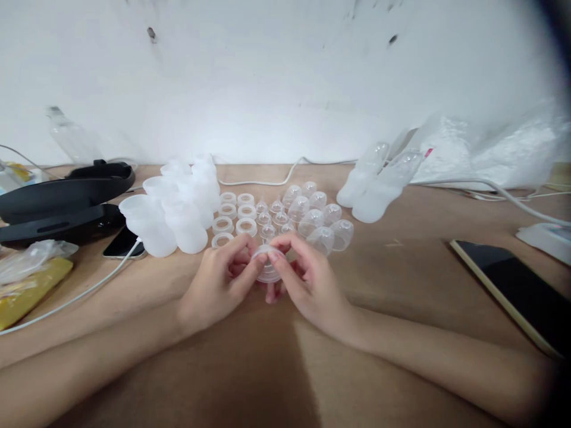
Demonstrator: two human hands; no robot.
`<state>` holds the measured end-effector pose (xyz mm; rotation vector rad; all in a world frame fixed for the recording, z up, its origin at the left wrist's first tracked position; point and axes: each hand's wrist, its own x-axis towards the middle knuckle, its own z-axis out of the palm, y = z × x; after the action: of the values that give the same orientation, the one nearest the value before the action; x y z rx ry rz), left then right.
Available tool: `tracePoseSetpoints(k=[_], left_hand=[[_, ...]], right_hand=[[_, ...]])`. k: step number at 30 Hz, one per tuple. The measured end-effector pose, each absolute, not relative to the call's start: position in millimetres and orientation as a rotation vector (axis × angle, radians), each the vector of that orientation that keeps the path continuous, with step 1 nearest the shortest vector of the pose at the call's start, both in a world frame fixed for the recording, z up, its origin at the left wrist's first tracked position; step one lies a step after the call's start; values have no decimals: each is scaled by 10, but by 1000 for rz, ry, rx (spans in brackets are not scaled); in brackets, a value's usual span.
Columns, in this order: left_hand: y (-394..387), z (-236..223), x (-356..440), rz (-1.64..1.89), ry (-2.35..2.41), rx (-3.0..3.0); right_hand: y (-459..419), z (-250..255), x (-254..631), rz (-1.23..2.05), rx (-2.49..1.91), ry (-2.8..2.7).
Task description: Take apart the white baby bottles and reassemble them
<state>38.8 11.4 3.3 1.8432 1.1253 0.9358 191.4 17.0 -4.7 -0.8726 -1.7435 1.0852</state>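
Note:
My left hand (227, 279) and my right hand (307, 279) meet above the table, both closed on one translucent bottle collar ring (268, 273). Thumbs and index fingers pinch its upper edge from either side; whether a nipple sits inside it I cannot make out. Just beyond my fingers are bottle nipples (281, 219) in rows. To their left lie more collar rings (247, 211), and to their right several clear dome caps (311, 222). Frosted baby bottles (182, 208) without tops stand grouped farther left. Two bottles with clear caps (377, 193) stand at the back right.
A phone (508, 285) lies at the right, near a white device (546, 241) with a cable. Clear plastic bags (486, 148) rest against the wall. On the left are a black headset-like object (66, 190), another phone (122, 242) on a white cable, and a yellow packet (35, 291).

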Motion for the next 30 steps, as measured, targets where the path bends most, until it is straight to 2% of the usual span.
tracePoseSetpoints(k=[14, 22, 30], left_hand=[[116, 44, 421, 970, 1119, 1799], [209, 55, 285, 816, 981, 1742], [175, 106, 292, 790, 1071, 1994]], right_hand=[[182, -109, 1866, 1056, -894, -1763], [296, -86, 1965, 1397, -817, -1650], [238, -74, 1932, 1235, -894, -1716]])
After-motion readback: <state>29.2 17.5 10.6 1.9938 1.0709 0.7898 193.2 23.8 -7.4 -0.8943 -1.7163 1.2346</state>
